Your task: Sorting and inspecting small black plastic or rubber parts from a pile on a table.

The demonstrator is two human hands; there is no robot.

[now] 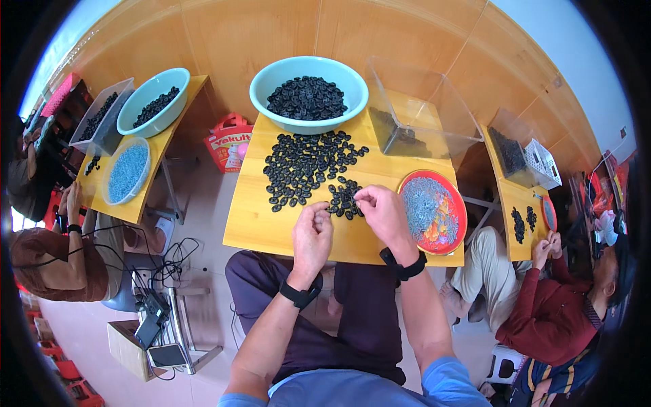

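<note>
Yellow table; left hand and right hand curled beside black oval pieces; cannot tell whether either grips anything.

Lt. blue shirt w/ short slvs. is worn, seen btm. ctr. of frame; dk. purple trousers are seen lower ctr. Blk. L wristband and blk. R wristband are strapped on, nr. mid-frame.

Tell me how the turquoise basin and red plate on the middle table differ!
The turquoise basin is bigger and deeper; the red plate is smaller and shallower. The plate has a colourful pattern inside; the basin looks plain. The basin holds black oval pieces; the plate holds tiny grey pieces. Both are round and stand on the yellow table.
</note>
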